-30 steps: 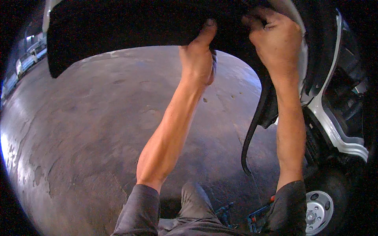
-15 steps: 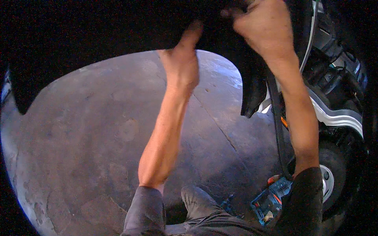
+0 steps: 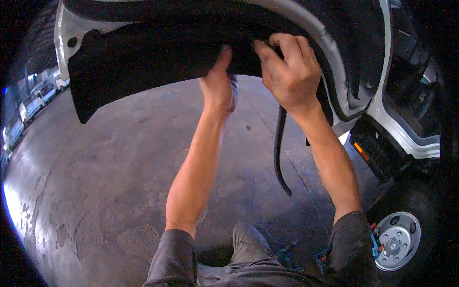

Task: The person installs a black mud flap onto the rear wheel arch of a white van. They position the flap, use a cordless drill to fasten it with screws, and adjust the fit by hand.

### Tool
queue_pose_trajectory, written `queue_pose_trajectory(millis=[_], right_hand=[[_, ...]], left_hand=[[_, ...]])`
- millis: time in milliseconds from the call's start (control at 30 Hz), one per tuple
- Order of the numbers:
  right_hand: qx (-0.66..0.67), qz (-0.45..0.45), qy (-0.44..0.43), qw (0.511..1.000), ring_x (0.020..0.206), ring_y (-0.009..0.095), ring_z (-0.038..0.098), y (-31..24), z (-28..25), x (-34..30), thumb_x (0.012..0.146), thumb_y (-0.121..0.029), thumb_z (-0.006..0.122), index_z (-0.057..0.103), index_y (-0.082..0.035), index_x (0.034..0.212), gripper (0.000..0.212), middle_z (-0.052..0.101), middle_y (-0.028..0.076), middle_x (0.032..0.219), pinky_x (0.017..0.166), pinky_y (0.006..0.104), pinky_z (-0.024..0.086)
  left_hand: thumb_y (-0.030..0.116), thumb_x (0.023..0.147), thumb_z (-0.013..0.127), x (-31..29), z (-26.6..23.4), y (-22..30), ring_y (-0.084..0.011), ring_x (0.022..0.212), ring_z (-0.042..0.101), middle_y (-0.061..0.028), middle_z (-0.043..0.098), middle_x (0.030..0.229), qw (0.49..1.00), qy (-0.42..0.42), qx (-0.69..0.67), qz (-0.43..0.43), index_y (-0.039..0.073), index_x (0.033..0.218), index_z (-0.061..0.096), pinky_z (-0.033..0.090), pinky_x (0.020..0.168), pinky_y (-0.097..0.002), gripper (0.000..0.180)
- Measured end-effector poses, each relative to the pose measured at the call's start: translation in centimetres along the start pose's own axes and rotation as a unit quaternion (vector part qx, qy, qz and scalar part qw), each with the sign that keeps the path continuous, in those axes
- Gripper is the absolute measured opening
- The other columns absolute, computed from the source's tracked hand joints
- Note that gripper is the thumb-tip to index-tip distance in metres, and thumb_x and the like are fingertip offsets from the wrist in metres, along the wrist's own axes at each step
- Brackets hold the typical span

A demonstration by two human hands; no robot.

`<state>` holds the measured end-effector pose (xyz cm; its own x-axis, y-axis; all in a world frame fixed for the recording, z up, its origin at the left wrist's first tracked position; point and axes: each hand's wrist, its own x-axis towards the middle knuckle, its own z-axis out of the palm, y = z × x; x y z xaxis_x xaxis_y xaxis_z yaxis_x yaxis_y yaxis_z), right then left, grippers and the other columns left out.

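A wide black panel (image 3: 143, 67) with a curved lower edge spans the top of the head view, below a white vehicle door frame. My left hand (image 3: 220, 88) is closed on its lower edge, thumb on the near face, fingers mostly hidden behind. Further right, my right hand (image 3: 291, 71) is closed in a pinch against the dark face of the panel. A black rubber strip (image 3: 278, 148) hangs from beneath that hand, its loose end curving down over the floor. The strip's upper part is hidden by the hand and the darkness.
To the right are the white door sill (image 3: 406, 141), an orange side marker (image 3: 361, 151) and a wheel (image 3: 399, 241). Blue tools (image 3: 375, 246) lie by my right sleeve. Parked vehicles (image 3: 40, 98) line the far left above the concrete floor (image 3: 119, 167).
More of the panel and white door frame has come into view. My right hand has moved down and left, closer to my left hand, and the rubber strip has shifted left with it.
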<state>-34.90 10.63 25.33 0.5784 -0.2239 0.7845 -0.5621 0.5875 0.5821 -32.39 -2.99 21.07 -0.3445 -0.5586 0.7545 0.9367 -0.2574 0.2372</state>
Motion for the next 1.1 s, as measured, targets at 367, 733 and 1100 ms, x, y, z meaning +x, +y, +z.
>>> queue_pose_trajectory(millis=[367,733,1100], right_hand=[[0.107,0.165,-0.017,0.980,0.084,0.031,0.067,-0.3,1.4,0.5,0.078,-0.012,0.075,0.073,-0.007,0.094,0.017,0.070,0.011,0.093,0.072,0.0375,0.054],[0.026,0.328,-0.145,0.933,0.077,0.039,0.068,-1.1,0.4,4.0,0.075,-0.026,0.076,0.077,-0.011,0.085,0.018,0.071,0.017,0.081,0.069,0.0456,0.054],[-0.042,0.308,-0.128,0.942,0.077,0.040,0.067,-1.4,3.0,3.8,0.071,-0.024,0.074,0.074,-0.010,0.081,0.018,0.070,0.016,0.078,0.069,0.0488,0.054]], left_hand=[[0.010,0.093,0.063,0.0,0.0,-0.6,-0.0226,0.110,0.055,-0.0041,0.061,0.120,0.999,-0.001,-0.050,-0.016,0.005,0.123,0.061,0.042,0.100,-0.0370,0.030],[0.014,0.098,0.058,0.2,0.1,-1.0,-0.0237,0.106,0.061,-0.0074,0.065,0.116,0.996,-0.004,-0.078,-0.038,0.004,0.123,0.060,0.046,0.098,-0.0377,0.028],[0.004,0.092,0.063,0.7,-0.4,-3.2,-0.0208,0.108,0.055,-0.0055,0.062,0.118,0.995,-0.008,-0.096,-0.007,0.001,0.123,0.060,0.041,0.100,-0.0351,0.031]])
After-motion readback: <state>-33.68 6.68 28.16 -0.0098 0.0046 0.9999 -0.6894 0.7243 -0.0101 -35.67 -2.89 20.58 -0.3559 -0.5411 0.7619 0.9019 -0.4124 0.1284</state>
